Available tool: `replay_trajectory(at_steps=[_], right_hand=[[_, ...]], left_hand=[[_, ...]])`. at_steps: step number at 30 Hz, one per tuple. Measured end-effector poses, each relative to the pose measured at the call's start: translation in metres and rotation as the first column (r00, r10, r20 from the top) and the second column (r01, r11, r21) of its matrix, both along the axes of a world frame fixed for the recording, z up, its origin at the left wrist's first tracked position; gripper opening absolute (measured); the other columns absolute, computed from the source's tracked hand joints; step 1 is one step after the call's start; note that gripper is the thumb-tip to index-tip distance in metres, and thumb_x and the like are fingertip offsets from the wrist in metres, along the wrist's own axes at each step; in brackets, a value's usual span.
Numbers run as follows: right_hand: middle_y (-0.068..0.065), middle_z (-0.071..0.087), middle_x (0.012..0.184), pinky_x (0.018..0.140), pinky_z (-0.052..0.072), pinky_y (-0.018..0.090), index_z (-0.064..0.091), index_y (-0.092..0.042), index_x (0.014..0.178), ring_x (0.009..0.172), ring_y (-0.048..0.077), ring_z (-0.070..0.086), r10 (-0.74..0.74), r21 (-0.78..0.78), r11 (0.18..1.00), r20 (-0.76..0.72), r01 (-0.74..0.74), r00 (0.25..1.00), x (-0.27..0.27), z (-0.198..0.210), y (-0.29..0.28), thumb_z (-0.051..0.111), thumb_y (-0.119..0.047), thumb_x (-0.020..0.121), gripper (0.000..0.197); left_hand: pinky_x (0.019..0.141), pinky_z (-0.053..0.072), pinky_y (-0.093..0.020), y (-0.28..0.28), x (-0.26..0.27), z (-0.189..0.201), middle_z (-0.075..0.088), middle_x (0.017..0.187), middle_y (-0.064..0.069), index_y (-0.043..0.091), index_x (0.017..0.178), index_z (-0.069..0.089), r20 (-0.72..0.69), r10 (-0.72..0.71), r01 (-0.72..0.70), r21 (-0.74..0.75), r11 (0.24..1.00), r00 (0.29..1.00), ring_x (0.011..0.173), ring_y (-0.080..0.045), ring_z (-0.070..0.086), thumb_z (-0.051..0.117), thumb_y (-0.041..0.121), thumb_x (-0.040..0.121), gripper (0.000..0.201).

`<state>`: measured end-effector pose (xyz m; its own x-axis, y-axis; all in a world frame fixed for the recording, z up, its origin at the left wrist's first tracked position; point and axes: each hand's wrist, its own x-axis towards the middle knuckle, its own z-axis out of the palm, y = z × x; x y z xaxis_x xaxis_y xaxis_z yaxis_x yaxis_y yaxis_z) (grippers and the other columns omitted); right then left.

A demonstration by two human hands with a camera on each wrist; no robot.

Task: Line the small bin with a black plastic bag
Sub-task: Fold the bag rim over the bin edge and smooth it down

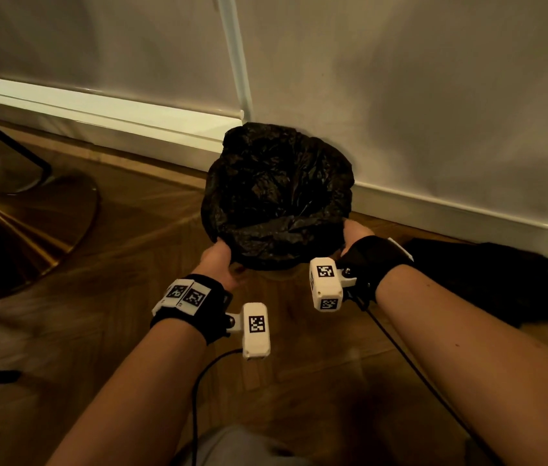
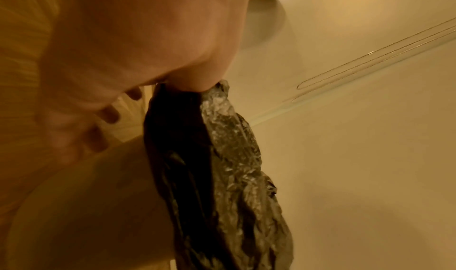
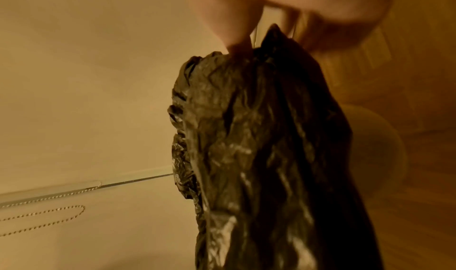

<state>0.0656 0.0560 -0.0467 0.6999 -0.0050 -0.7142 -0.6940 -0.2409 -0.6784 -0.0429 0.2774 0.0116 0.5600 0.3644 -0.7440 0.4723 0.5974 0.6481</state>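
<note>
At the centre of the head view we grip the near rim of the black plastic bag [image 1: 277,193], left hand [image 1: 217,260] at its lower-left edge, right hand [image 1: 355,232] at its lower-right, both pinching film; the small bin is barely visible beneath, so a hard pull could tear the film or slip it off the far rim

Dim, warm amber light; glare on the skirting board [image 1: 104,112] left of the black bag [image 1: 276,193]; wrist views soft, hands blurred
</note>
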Motion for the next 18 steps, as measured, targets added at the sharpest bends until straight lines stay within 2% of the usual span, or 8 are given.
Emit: replay_trajectory(at_steps=[2,5,7,10,13,15,16,18], right_hand=[[0.014,0.062,0.126,0.093,0.052,0.043,0.064,-0.026,0.099,0.112,0.030,0.061,-0.112,0.064,0.992,0.067,0.107,0.991,-0.002,0.011,-0.003,0.062,-0.056,0.065,0.044],[0.006,0.065,0.098,0.067,0.050,0.031,0.064,-0.015,0.096,0.090,0.024,0.061,-0.471,0.334,0.834,0.014,0.440,0.882,-0.023,0.054,0.001,0.055,-0.038,0.088,0.026],[0.002,0.064,0.108,0.079,0.051,0.033,0.061,-0.016,0.116,0.096,0.022,0.060,-0.454,0.451,0.802,0.035,0.392,0.890,-0.025,0.075,0.010,0.059,-0.050,0.082,0.048],[0.002,0.064,0.115,0.072,0.050,0.033,0.058,-0.015,0.124,0.094,0.021,0.062,-0.293,0.338,0.908,0.097,0.245,0.951,-0.020,0.085,0.020,0.075,-0.048,0.066,0.069],[0.014,0.068,0.110,0.080,0.055,0.042,0.067,-0.008,0.098,0.093,0.030,0.065,-0.257,0.230,0.946,0.101,0.229,0.961,-0.018,0.083,0.021,0.076,-0.024,0.063,0.040],[0.016,0.066,0.090,0.063,0.058,0.033,0.061,-0.007,0.077,0.077,0.028,0.064,-0.271,0.228,0.944,0.116,0.240,0.956,-0.026,0.091,0.022,0.067,-0.009,0.072,0.008],[0.014,0.062,0.084,0.056,0.055,0.029,0.058,-0.007,0.074,0.074,0.026,0.062,-0.271,0.235,0.942,0.118,0.238,0.955,-0.033,0.095,0.024,0.063,-0.004,0.076,0.007],[0.014,0.060,0.089,0.070,0.056,0.035,0.057,-0.008,0.076,0.083,0.028,0.062,-0.285,0.283,0.925,0.076,0.253,0.956,-0.046,0.092,0.031,0.060,0.002,0.079,0.011]], left_hand=[[0.046,0.054,-0.035,0.005,-0.009,0.008,0.046,0.149,-0.014,0.016,0.141,0.048,0.035,0.003,-0.002,-0.038,0.999,0.999,0.103,-0.030,0.061,0.052,0.037,0.098,0.048],[0.073,0.056,-0.051,0.014,-0.015,0.018,0.058,0.125,-0.005,0.026,0.133,0.052,0.162,0.015,0.002,-0.103,0.995,0.987,0.105,-0.031,0.058,0.045,0.050,0.097,0.044],[0.086,0.054,-0.049,0.011,-0.013,0.028,0.061,0.118,-0.003,0.029,0.136,0.050,0.235,-0.056,0.081,-0.100,0.992,0.970,0.108,-0.028,0.060,0.047,0.054,0.095,0.048],[0.079,0.059,-0.042,-0.002,-0.004,0.031,0.065,0.125,-0.005,0.026,0.138,0.049,0.216,-0.168,0.167,0.026,0.986,0.962,0.108,-0.025,0.065,0.066,0.033,0.090,0.051],[0.081,0.058,-0.043,-0.011,0.002,0.027,0.065,0.122,-0.008,0.020,0.139,0.045,0.167,-0.170,0.153,0.114,0.982,0.971,0.104,-0.027,0.066,0.062,0.014,0.091,0.051],[0.072,0.057,-0.037,-0.009,0.005,0.028,0.066,0.113,-0.008,0.017,0.135,0.048,0.173,-0.183,0.157,0.155,0.975,0.968,0.095,-0.026,0.067,0.055,0.008,0.093,0.044],[0.068,0.056,-0.035,-0.005,0.008,0.027,0.066,0.111,-0.009,0.014,0.133,0.050,0.176,-0.189,0.157,0.181,0.971,0.966,0.091,-0.025,0.066,0.052,0.005,0.093,0.041],[0.067,0.052,-0.035,0.008,0.013,0.030,0.066,0.114,-0.014,0.012,0.131,0.054,0.161,-0.193,0.153,0.232,0.961,0.968,0.085,-0.026,0.065,0.049,0.003,0.090,0.042]])
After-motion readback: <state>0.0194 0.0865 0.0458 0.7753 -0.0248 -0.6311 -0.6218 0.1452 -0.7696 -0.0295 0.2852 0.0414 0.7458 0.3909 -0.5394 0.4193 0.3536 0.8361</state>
